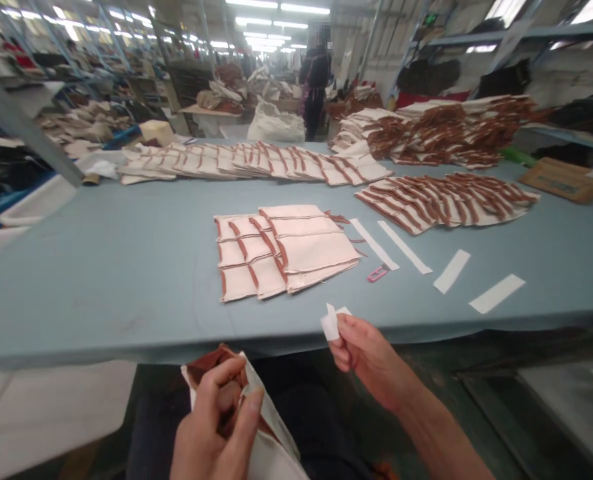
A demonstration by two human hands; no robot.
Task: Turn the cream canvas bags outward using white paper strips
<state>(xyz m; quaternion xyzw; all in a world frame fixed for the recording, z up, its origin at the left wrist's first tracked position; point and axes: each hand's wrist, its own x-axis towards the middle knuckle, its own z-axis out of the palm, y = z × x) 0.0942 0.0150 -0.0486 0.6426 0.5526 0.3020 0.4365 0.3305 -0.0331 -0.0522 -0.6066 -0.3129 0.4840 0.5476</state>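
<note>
My left hand (216, 420) is closed on the edge of a cream fabric pouch (276, 443) with a brown lining, held over my lap below the table edge. Its brown inside shows at the open top. My right hand (366, 353) pinches a small white paper piece (330, 325) just above the table's front edge, apart from the pouch. Beyond the hands lies a short overlapping row of cream pouches (316, 250) with brown edging. To their right are white paper strips (404, 247) and a small pink thread snipper or cutter (377, 273).
A long overlapping row of cream pieces (256, 162) runs along the table's (101, 267) far side. Another row (446, 200) and a tall stack (436, 130) stand at the right, near a cardboard box (566, 179). A person (316, 80) stands in the background.
</note>
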